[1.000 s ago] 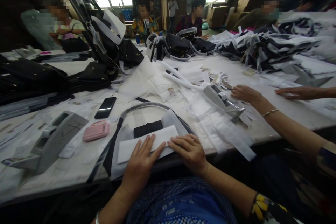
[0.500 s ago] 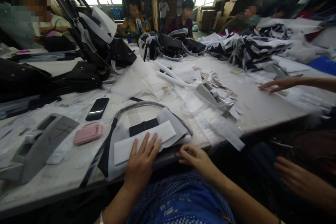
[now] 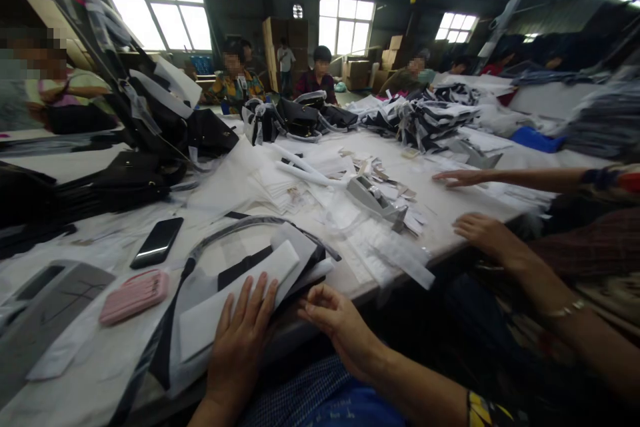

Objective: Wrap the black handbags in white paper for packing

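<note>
My left hand [image 3: 245, 320] lies flat with its fingers stretched out on a folded white foam sheet [image 3: 197, 330]. The sheet rests on a black handbag [image 3: 163, 353] at the table's front edge, mostly hidden under pale wrapping. A plastic-wrapped handle [image 3: 213, 237] arches behind it, and a black strip [image 3: 229, 275] shows between handle and foam. Just right of the bag's near edge, my right hand [image 3: 345, 323] has thumb and fingertips drawn together in a pinch. Whether anything is in that pinch is too small to make out.
To the left lie a pink case [image 3: 134, 297], a phone [image 3: 157, 242] and a grey tape dispenser [image 3: 55, 313]. Another dispenser [image 3: 377, 203] stands beyond the bag, near paper scraps. A co-worker's hands [image 3: 463, 177] are at the right; black bags [image 3: 300, 117] are piled behind.
The view has swung up and right. My left hand stays flat on the foam, and my right hand remains pinched beside the bag. A co-worker's lower hand has risen to the table edge.
</note>
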Action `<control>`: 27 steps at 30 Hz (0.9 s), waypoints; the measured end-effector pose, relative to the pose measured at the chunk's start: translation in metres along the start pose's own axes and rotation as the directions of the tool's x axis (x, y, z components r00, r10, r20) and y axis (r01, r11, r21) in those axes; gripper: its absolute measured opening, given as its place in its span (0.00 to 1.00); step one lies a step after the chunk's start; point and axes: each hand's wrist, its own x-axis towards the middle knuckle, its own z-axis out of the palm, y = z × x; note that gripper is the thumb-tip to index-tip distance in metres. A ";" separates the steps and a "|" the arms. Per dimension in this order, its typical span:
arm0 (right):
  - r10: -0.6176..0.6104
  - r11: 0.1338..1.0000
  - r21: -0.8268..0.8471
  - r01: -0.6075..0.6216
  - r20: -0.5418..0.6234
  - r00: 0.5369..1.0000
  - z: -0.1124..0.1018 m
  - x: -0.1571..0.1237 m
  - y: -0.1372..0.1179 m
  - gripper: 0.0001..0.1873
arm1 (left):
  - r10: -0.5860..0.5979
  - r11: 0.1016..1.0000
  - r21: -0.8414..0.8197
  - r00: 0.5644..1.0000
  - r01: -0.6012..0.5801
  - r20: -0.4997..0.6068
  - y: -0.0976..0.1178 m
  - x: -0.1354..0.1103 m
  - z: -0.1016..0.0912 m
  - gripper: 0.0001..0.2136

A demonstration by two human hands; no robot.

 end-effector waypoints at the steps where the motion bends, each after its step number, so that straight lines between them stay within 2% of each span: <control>1: -0.005 0.996 -0.087 0.009 0.041 0.999 -0.006 0.002 -0.002 0.12 | 0.001 1.000 0.004 1.000 -0.001 -0.006 0.000 0.000 0.000 0.31; 3: -0.055 0.924 -0.366 0.113 0.168 0.984 -0.025 0.008 -0.011 0.06 | 0.010 1.000 0.011 1.000 -0.010 -0.006 0.000 0.001 0.000 0.32; 4: -0.118 0.818 -0.530 0.224 0.227 0.967 -0.037 0.013 -0.019 0.04 | 0.013 1.000 0.012 1.000 -0.013 -0.003 0.000 0.002 0.000 0.32; 5: -0.213 0.651 -0.676 0.346 0.274 0.938 -0.049 0.019 -0.028 0.05 | 0.011 1.000 0.011 1.000 -0.011 -0.001 -0.001 0.002 -0.001 0.32; 6: -0.328 0.439 -0.784 0.438 0.314 0.891 -0.061 0.027 -0.039 0.09 | 0.006 1.000 0.007 1.000 -0.006 -0.003 -0.002 0.003 -0.002 0.32; 7: -0.439 0.214 -0.852 0.478 0.353 0.826 -0.073 0.036 -0.051 0.12 | -0.003 1.000 0.001 1.000 0.003 -0.006 -0.003 0.003 -0.004 0.32; 8: -0.515 0.015 -0.885 0.466 0.392 0.762 -0.083 0.047 -0.063 0.14 | -0.014 1.000 -0.007 1.000 0.014 -0.009 -0.004 0.004 -0.005 0.32; 9: -0.544 -0.150 -0.892 0.427 0.435 0.717 -0.092 0.060 -0.075 0.15 | -0.026 1.000 -0.016 1.000 0.025 -0.012 -0.005 0.004 -0.006 0.32; 10: -0.540 -0.282 -0.882 0.377 0.471 0.698 -0.099 0.072 -0.085 0.16 | -0.036 0.999 -0.023 0.999 0.035 -0.017 -0.006 0.005 -0.007 0.32; 11: -0.508 -0.381 -0.864 0.329 0.492 0.706 -0.104 0.085 -0.094 0.18 | -0.043 0.999 -0.031 0.999 0.042 -0.020 -0.007 0.005 -0.009 0.32; 13: -0.430 -0.479 -0.837 0.265 0.487 0.761 -0.109 0.106 -0.107 0.19 | -0.053 0.998 -0.038 0.998 0.052 -0.029 -0.010 0.006 -0.011 0.32; 15: -0.365 -0.485 -0.835 0.259 0.462 0.808 -0.107 0.118 -0.115 0.12 | -0.063 0.997 -0.037 0.997 0.062 -0.040 -0.013 0.006 -0.012 0.31; 17: -0.345 -0.459 -0.844 0.276 0.456 0.820 -0.100 0.120 -0.118 0.05 | -0.072 0.997 -0.038 0.996 0.070 -0.051 -0.017 0.006 -0.012 0.32; 20: -0.382 -0.418 -0.869 0.264 0.432 0.817 -0.083 0.107 -0.115 0.09 | -0.093 0.995 -0.052 0.992 0.089 -0.083 -0.024 0.006 -0.011 0.31; 21: -0.386 -0.342 -0.897 0.279 0.405 0.829 -0.076 0.101 -0.111 0.10 | -0.102 0.994 -0.058 0.989 0.096 -0.107 -0.026 0.007 -0.010 0.31; 22: -0.374 -0.200 -0.931 0.304 0.360 0.855 -0.070 0.095 -0.106 0.11 | -0.110 0.993 -0.063 0.985 0.102 -0.135 -0.028 0.008 -0.009 0.30; 24: -0.275 0.238 -0.923 0.304 0.236 0.932 -0.059 0.085 -0.093 0.13 | -0.132 0.990 -0.073 0.974 0.120 -0.184 -0.032 0.010 -0.009 0.29; 25: -0.195 0.455 -0.854 0.254 0.182 0.964 -0.056 0.081 -0.086 0.16 | -0.146 0.988 -0.078 0.969 0.132 -0.198 -0.034 0.011 -0.009 0.29; 26: -0.118 0.610 -0.770 0.186 0.144 0.983 -0.054 0.079 -0.079 0.18 | -0.159 0.986 -0.084 0.966 0.145 -0.205 -0.035 0.012 -0.010 0.29; 27: -0.073 0.685 -0.716 0.134 0.116 0.991 -0.054 0.078 -0.072 0.20 | -0.174 0.983 -0.091 0.963 0.158 -0.204 -0.036 0.013 -0.011 0.29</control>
